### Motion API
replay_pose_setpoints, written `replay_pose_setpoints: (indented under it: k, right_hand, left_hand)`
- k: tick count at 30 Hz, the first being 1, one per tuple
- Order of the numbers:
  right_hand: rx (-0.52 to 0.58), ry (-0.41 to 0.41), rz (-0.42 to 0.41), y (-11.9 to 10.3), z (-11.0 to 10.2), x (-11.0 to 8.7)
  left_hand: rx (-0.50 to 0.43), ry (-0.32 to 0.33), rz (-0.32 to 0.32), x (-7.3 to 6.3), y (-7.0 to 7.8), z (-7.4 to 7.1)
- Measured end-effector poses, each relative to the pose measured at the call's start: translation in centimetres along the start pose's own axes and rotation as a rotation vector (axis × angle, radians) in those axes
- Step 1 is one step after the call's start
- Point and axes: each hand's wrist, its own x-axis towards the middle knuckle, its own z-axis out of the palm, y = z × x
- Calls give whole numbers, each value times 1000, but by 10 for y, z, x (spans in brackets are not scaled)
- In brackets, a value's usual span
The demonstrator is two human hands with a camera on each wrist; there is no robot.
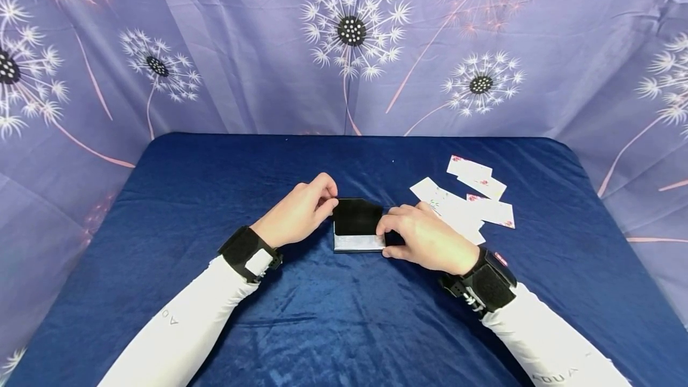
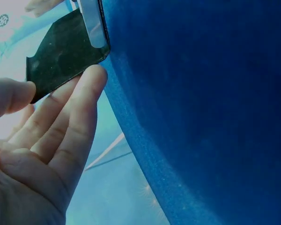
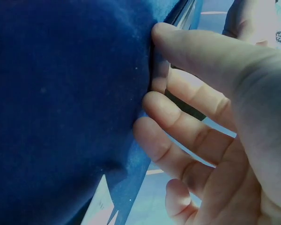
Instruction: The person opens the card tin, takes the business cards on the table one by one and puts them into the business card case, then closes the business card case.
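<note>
A card case lies on the blue cloth in the head view, its black lid point(image 1: 357, 217) raised and its silver lower part point(image 1: 356, 242) facing up toward the person. At the lid's left edge, my left hand point(image 1: 297, 212) pinches the corner between thumb and fingers; the left wrist view shows the thumb on the lid point(image 2: 61, 51) and fingers behind it. My right hand point(image 1: 421, 236) grips the right end of the case, thumb at the near corner and index finger over the silver part. The right wrist view shows the thumb point(image 3: 178, 40) against the case edge.
Several white cards point(image 1: 457, 211) with small printed pictures are spread loosely beyond and right of the right hand, some overlapping. A blue velvet cloth point(image 1: 301, 327) covers the table. Behind it hangs a purple curtain point(image 1: 258, 46) with dandelion patterns.
</note>
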Motion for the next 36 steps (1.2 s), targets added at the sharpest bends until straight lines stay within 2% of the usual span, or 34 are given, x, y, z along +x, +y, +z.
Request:
replay_pose_setpoints:
  k: [8, 14, 21, 26, 36]
  right_hand:
    - [-6, -3, 3, -1, 0, -1]
    - [-11, -12, 12, -1, 1, -2]
    - [-13, -9, 12, -1, 1, -1]
    - [-11, -8, 11, -1, 1, -2]
    - [-17, -11, 23, -2, 2, -1]
  left_hand:
    - [-51, 10, -17, 0, -4, 2]
    - [-27, -4, -38, -1, -4, 3]
    - [67, -61, -83, -2, -6, 3]
    - [123, -112, -84, -4, -5, 2]
    - [190, -219, -136, -6, -1, 2]
